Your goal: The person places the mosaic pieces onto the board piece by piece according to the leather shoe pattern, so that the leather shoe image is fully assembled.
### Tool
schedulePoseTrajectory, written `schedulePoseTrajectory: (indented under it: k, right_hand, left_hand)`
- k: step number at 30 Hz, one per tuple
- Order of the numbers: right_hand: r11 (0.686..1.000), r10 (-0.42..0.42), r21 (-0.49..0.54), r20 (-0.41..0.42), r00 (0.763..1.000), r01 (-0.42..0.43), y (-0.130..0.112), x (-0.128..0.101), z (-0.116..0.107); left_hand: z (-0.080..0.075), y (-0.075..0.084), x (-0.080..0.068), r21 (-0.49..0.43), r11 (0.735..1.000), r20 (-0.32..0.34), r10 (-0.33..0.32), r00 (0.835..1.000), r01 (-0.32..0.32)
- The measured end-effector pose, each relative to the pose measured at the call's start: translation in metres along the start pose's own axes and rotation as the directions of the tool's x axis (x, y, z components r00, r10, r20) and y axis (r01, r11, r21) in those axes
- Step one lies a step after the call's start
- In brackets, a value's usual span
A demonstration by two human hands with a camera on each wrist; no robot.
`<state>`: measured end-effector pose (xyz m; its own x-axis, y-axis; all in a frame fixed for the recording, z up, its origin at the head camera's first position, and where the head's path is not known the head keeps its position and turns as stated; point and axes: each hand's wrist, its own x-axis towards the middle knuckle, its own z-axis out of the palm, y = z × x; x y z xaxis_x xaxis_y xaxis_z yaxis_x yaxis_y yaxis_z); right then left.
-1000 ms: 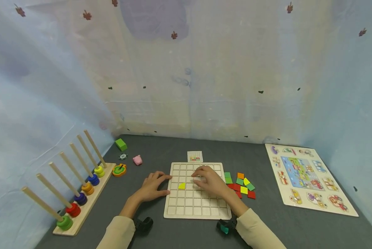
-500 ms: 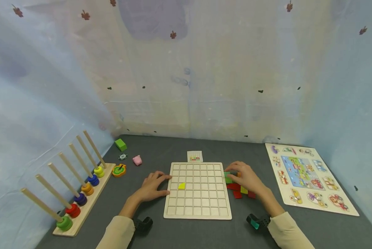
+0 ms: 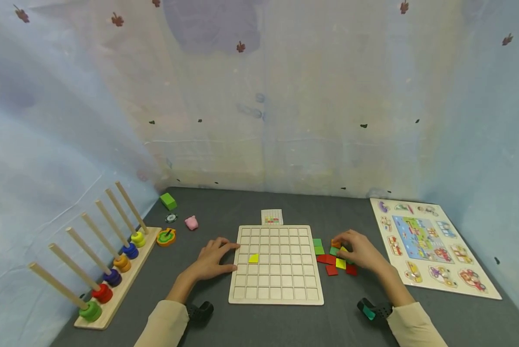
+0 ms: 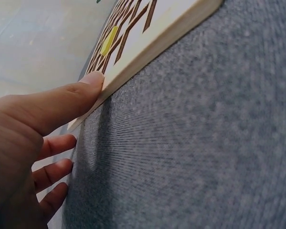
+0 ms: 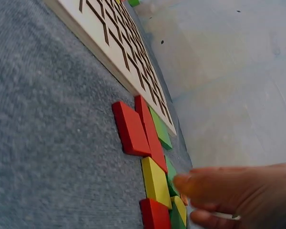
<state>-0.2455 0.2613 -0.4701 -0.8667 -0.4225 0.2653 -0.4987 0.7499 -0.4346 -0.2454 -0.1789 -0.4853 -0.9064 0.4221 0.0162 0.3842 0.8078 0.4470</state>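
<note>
A pale wooden grid board [image 3: 281, 293] lies in the middle of the dark table, with one yellow tile [image 3: 253, 259] in its grid. My left hand [image 3: 213, 260] is at the board's left edge; in the left wrist view its thumb [image 4: 88, 86] touches the rim, the other fingers spread. Over the loose tiles right of the board, my right hand [image 3: 359, 249] has its fingertips beside an orange tile [image 3: 335, 244]. Under and around it lie green tiles [image 3: 318, 246], red tiles [image 3: 326, 259] and a yellow square tile [image 3: 340, 263]. Nothing shows held in this hand.
A small printed card [image 3: 271, 217] touches the board's far edge. At left stands a peg stacker [image 3: 125, 282] with coloured rings, near a pink pig [image 3: 192, 222], a green block [image 3: 169, 201], and a round chip [image 3: 171, 218]. A picture puzzle [image 3: 433, 246] lies at right.
My right hand has moved right, from above the board, past the green tiles, to the orange tile in the loose tiles. My left hand has stayed at the board's left edge.
</note>
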Motion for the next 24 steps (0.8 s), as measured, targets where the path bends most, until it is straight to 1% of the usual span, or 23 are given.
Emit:
schedulePoseTrajectory:
  k: [5,9,12,17,20,24]
  right_hand:
    - [0.996,0.088,0.015,0.074,0.993,-0.089,0.001,-0.003,-0.002]
    - [0.992,0.129,-0.003,0.088,0.988,-0.129,0.002,-0.001,-0.002]
    - [0.989,0.147,-0.014,0.085,0.985,-0.147,0.002,0.0,-0.004]
    - [0.99,0.134,0.023,0.104,0.985,-0.137,-0.001,0.0,-0.009]
    - [0.988,0.152,0.026,0.081,0.985,-0.155,-0.004,0.003,-0.01]
    - [0.985,0.163,0.056,-0.001,0.987,-0.163,-0.014,0.011,-0.005]
  left_hand:
    - [0.0,0.0,-0.001,-0.005,1.0,-0.008,0.009,1.0,-0.009]
    - [0.0,0.0,-0.001,-0.008,1.0,-0.011,0.013,1.0,-0.013]
    - [0.0,0.0,-0.001,-0.012,1.0,-0.01,0.015,1.0,-0.015]
    - [0.0,0.001,-0.001,-0.009,1.0,-0.008,0.011,1.0,-0.011]
    - [0.0,0.001,-0.001,-0.01,1.0,-0.005,0.008,1.0,-0.008]
    - [-0.001,0.001,-0.001,-0.016,1.0,-0.004,0.002,1.0,-0.002]
